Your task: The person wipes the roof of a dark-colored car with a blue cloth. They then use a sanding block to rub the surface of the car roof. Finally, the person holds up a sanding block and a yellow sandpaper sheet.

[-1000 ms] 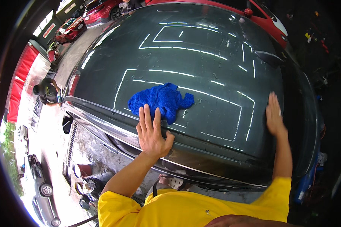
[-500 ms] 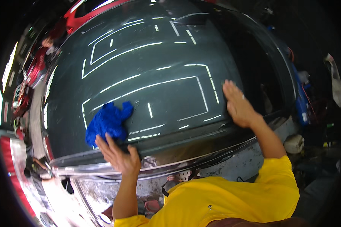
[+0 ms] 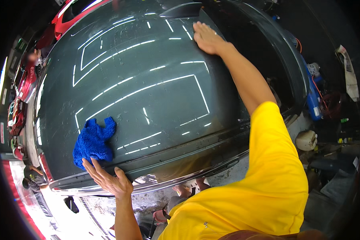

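Note:
A dark green car roof (image 3: 140, 96), glossy with light reflections, spreads in front of me. My right hand (image 3: 207, 39) is stretched far across it, flat and palm down near the roof's right end, close to a dark fin (image 3: 182, 10). Nothing shows in its grasp. A crumpled blue microfiber cloth (image 3: 93, 142) lies on the near left of the roof. Just below it, my left hand (image 3: 110, 182) rests at the roof's near edge with fingers apart, its fingertips at the cloth's lower border.
Beyond the roof's right end is dark glass (image 3: 260, 60). To the right stand a blue cylinder (image 3: 313, 104) and a whitish plastic jug (image 3: 306, 140). Red cars (image 3: 18, 116) stand at the far left, with another person (image 3: 34, 176) at the lower left.
My right hand has slid away from me across the roof, toward the fin. My left hand stays by the cloth; the whole view has shifted slightly.

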`<state>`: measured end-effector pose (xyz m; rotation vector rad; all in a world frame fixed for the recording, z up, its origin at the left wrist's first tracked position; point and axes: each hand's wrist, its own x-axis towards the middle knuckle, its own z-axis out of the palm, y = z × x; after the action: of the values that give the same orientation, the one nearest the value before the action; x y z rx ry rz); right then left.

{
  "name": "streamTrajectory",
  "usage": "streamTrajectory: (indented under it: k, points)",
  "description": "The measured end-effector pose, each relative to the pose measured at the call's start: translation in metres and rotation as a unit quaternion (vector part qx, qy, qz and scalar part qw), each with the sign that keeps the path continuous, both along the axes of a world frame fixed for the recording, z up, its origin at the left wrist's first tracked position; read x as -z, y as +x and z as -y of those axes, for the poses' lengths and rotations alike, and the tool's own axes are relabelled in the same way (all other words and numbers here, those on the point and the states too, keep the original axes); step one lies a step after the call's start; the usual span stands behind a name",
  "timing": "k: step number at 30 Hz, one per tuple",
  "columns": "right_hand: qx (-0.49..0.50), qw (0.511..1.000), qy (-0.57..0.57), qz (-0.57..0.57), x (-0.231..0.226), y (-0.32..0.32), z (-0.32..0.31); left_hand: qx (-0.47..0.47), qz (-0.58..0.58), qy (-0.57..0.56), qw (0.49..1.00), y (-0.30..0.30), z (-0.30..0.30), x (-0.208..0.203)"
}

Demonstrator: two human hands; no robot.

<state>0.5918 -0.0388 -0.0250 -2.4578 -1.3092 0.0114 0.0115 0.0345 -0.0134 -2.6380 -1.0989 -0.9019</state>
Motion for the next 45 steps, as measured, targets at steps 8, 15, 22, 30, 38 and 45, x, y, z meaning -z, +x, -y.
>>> streamTrajectory:
  k: [8, 15, 22, 30, 38, 45]
  points:
    - [-0.160, 0.983, -0.095, 0.007, -0.017, -0.141, 0.182, -0.032, 0.032, -0.044, 0.998, -0.011, 0.019, 0.000]
    - [0.002, 1.000, -0.024, 0.006, 0.025, 0.085, 0.024, -0.033, 0.021, -0.075, 0.996, -0.004, 0.012, -0.020]
    - [0.004, 1.000, 0.007, 0.025, 0.038, 0.071, 0.042, -0.053, 0.017, -0.081, 0.995, 0.005, 0.006, -0.026]
    - [-0.100, 0.993, -0.055, -0.010, -0.014, -0.097, 0.141, -0.044, 0.000, -0.033, 0.999, -0.008, 0.020, -0.003]
    - [-0.027, 0.998, -0.047, 0.031, 0.013, 0.118, -0.050, -0.011, 0.032, -0.055, 0.998, -0.021, 0.016, 0.004]
    - [0.014, 0.999, -0.016, -0.039, 0.033, 0.122, -0.046, -0.063, 0.000, -0.074, 0.995, -0.018, 0.018, -0.013]
